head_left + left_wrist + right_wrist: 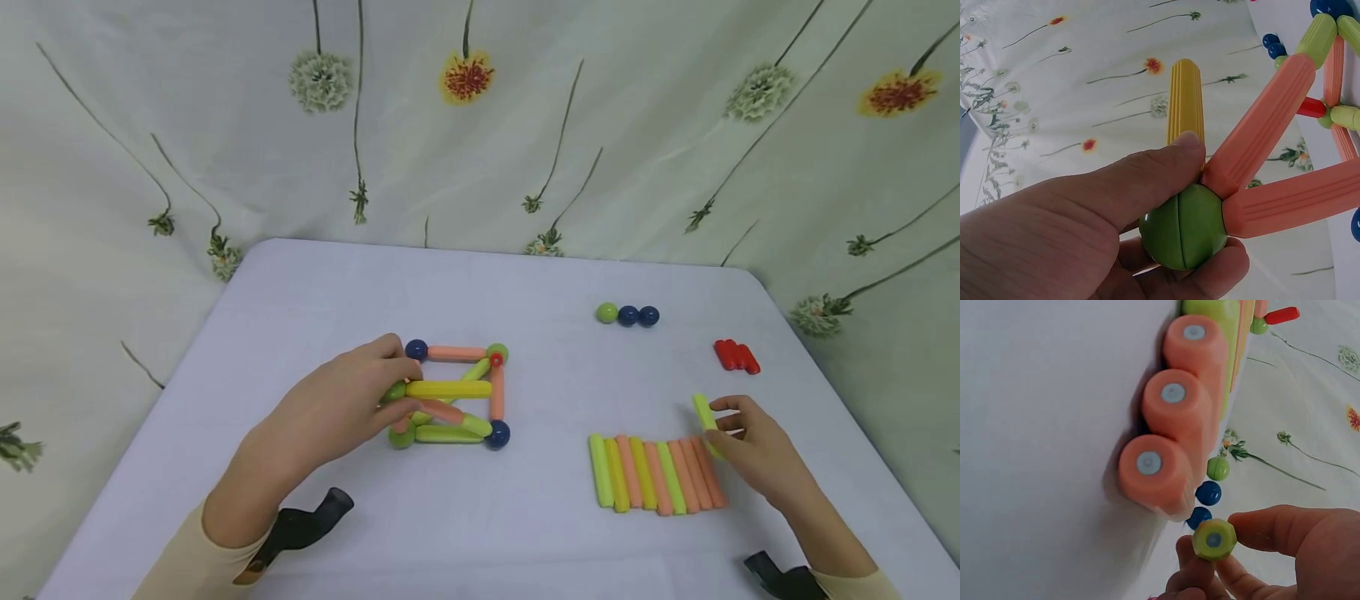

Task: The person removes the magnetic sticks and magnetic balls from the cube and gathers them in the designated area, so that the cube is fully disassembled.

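My left hand (337, 404) grips a green magnetic ball (1185, 228) at the top of a structure of magnetic sticks and balls. From that ball a yellow stick (450, 389) points right, with my thumb across its near end in the left wrist view. Two orange sticks (1266, 125) also join the ball. The structure's square base has blue balls (497, 435) and green balls (402, 434) at its corners; part of it is hidden behind the left hand. Between thumb and fingers, my right hand (765, 450) pinches a lime-green stick (1214, 540), beside a row of sticks.
Orange, yellow and lime-green sticks (652, 471) lie side by side at the right front of the white table (525, 533). Behind them are a green ball (607, 313) and two blue balls (638, 316). Several short red pieces (737, 357) lie farther right. A flowered cloth (637, 125) hangs behind.
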### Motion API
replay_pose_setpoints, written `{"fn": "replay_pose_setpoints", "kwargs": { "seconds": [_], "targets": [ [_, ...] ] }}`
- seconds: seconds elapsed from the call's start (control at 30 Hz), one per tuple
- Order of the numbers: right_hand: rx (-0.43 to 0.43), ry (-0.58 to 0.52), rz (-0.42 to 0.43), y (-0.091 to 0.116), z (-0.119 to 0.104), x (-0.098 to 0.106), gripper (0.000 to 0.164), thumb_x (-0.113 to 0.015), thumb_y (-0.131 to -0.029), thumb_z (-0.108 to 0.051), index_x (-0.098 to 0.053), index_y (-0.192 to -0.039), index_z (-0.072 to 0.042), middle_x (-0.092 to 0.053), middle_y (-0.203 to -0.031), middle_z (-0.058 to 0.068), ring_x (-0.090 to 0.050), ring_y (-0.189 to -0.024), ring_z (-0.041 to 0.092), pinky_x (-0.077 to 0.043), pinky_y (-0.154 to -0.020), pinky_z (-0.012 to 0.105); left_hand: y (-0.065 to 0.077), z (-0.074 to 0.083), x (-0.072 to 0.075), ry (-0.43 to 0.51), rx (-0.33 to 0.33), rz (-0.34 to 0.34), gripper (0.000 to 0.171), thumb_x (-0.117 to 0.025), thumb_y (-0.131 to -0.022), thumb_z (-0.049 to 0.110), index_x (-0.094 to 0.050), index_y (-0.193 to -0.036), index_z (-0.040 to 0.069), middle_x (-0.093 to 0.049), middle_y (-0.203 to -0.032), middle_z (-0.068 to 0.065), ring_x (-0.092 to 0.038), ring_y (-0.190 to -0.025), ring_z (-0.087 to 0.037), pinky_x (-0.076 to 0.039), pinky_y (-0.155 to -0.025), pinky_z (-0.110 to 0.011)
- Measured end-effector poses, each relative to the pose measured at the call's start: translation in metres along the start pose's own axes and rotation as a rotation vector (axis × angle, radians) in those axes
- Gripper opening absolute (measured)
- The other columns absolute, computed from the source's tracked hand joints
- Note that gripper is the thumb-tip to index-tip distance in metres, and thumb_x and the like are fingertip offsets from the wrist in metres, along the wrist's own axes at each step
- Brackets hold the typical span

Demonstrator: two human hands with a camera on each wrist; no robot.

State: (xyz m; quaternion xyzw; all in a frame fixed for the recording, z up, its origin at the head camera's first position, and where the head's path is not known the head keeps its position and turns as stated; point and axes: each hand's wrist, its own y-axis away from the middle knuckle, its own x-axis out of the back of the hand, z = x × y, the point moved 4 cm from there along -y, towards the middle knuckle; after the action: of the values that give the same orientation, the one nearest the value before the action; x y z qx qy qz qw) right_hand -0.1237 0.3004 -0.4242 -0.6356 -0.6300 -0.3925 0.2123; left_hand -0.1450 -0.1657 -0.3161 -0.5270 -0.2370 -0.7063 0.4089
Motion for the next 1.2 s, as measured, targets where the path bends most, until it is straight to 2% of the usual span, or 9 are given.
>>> {"fn": "replay_pose_setpoints", "kwargs": {
  "seconds": [0.23,0.53,0.93,1.07,1.2],
  "targets": [
    [-0.077,0.081,-0.109,0.006,0.018,-0.003,0.058,-0.064,-0.092,-0.028,-0.037,-0.135,0.001,-0.055,-0.115,0.023,-0.057,-0.095,0.031,-0.052,-0.068,0.039,0.001,-0.002,-0.002,0.010,0.000,-0.001,0.025,-0.080,-0.082,0.019,-0.069,-0.105,0.017,-0.049,-0.090,0.006,-0.046,-0.064,-0.005,-0.043,-0.057,-0.023],
    [-0.056,0.149,-0.098,0.011,0.017,-0.001,0.047,-0.062,-0.092,-0.029,-0.047,-0.126,0.001,-0.060,-0.108,0.019,-0.058,-0.086,0.025,-0.051,-0.064,0.037,0.000,-0.001,0.001,0.002,0.014,-0.007,0.022,-0.078,-0.083,0.018,-0.069,-0.103,0.016,-0.049,-0.091,0.004,-0.046,-0.063,-0.006,-0.042,-0.057,-0.023],
    [-0.124,0.159,-0.176,0.014,0.022,0.002,0.048,-0.066,-0.090,-0.032,-0.050,-0.120,0.001,-0.061,-0.097,0.011,-0.055,-0.081,0.022,-0.050,-0.064,0.035,-0.001,0.000,0.003,-0.009,0.018,-0.008,0.023,-0.078,-0.083,0.018,-0.069,-0.104,0.015,-0.050,-0.093,0.004,-0.048,-0.066,-0.007,-0.044,-0.059,-0.024],
    [-0.118,0.219,-0.126,0.016,0.020,0.004,0.047,-0.063,-0.091,-0.034,-0.051,-0.120,0.001,-0.061,-0.095,0.010,-0.055,-0.077,0.022,-0.049,-0.060,0.035,-0.001,0.001,0.003,-0.011,0.007,0.002,0.020,-0.078,-0.084,0.018,-0.069,-0.102,0.015,-0.050,-0.091,0.004,-0.048,-0.066,-0.007,-0.043,-0.058,-0.024],
    [-0.045,0.277,-0.029,0.017,0.006,0.005,0.043,-0.062,-0.092,-0.032,-0.052,-0.118,0.001,-0.060,-0.092,0.011,-0.053,-0.073,0.022,-0.047,-0.056,0.034,-0.001,0.000,0.002,0.000,0.000,0.008,0.018,-0.078,-0.084,0.019,-0.069,-0.100,0.015,-0.050,-0.091,0.004,-0.047,-0.066,-0.007,-0.043,-0.058,-0.024]
  ]
}}
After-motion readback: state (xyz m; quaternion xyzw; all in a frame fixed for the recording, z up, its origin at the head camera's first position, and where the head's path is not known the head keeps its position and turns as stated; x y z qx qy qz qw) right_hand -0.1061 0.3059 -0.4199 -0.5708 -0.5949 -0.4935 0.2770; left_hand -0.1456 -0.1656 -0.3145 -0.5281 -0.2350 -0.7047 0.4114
